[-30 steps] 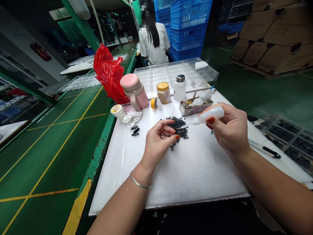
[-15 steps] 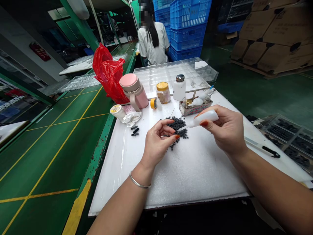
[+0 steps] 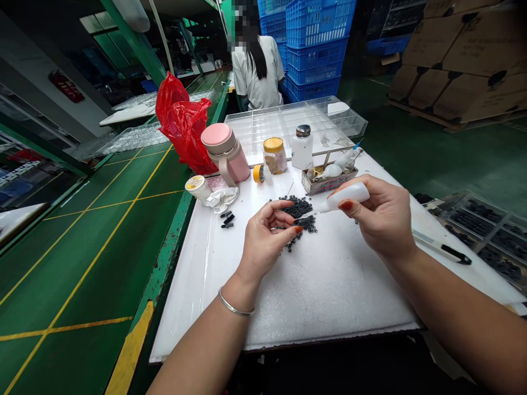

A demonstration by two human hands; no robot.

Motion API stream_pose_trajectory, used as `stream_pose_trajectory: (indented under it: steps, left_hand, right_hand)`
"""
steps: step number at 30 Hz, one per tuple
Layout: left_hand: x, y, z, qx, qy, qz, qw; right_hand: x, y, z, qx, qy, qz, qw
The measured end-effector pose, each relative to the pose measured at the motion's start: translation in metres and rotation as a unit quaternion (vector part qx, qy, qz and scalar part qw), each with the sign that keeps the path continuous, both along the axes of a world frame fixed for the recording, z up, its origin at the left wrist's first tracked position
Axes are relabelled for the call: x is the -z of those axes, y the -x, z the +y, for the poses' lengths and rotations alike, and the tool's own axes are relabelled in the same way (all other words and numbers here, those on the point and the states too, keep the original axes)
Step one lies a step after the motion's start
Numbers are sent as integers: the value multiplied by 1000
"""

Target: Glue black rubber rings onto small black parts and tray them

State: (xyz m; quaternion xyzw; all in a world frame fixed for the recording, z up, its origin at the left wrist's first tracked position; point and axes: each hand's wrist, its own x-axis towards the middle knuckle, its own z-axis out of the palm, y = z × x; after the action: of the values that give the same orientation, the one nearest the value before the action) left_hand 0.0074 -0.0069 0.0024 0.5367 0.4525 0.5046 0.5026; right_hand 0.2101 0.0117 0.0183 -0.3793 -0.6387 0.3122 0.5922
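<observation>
A green worktop (image 3: pixel 78 241) runs left of the white worktop (image 3: pixel 329 296), where black clips (image 3: pixel 226 221) lie. The left hand (image 3: pixel 269 227) seems to pinch a small black part (image 3: pixel 303 221) over the pile of black rings (image 3: pixel 300 207). The right hand (image 3: pixel 381 216), wrapped around a white squeeze bottle (image 3: pixel 349 194), has eased slightly leftward, bringing the nozzle close to that part; contact is too small to tell.

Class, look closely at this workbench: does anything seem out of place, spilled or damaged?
Mildly: small black rings lie scattered in a loose heap on the white board, uncontained, so some could stray. At its left, the green frame looks chipped and worn.
</observation>
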Motion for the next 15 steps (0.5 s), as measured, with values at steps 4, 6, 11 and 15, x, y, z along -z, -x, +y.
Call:
stream_pose_trajectory:
  steps: [4,6,11,15]
  left_hand:
    - [-1,-1,0,0,-1,1,1000]
    - [-1,-1,0,0,0,1,1000]
    - [0,0,0,0,-1,1,1000]
    - [0,1,0,-4,-1,6,1000]
  right_hand:
    - [-3,0,-2,5,-8,-20,1000]
    - [-4,1,-2,6,-12,-23,1000]
    - [2,0,1,-14,6,29,999]
    - [4,-5,10,-46,59,146,986]
